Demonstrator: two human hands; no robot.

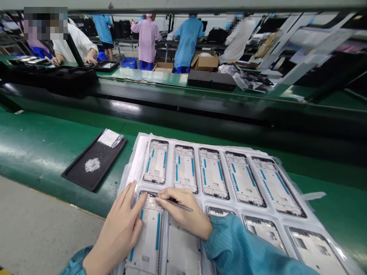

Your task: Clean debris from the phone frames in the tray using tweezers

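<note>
Green surface of the table underneath, with a pale translucent tray of phone-sized frames on top. Along the far row, five metal frames side by side, edged in black and marked with blue strips. At the left end of the near row, directly below both hands, the frame being handled, likewise marked with blue strips.

Left hand palm down across this frame's left edge, fingers extended and slightly apart, index fingertip at the upper end, apparently gripping nothing. Right hand closed in a pinch around dark tweezers, tips at the same upper end, just beside the left index finger; contents between the tips too small to tell. Teal sleeve over the right arm, across part of the near row.

To the left, apart from the frames, a slanted black tray with a heap of small transparent pieces and a packet at its far end. Beyond, a long black band, then a person in white seated at far left.
</note>
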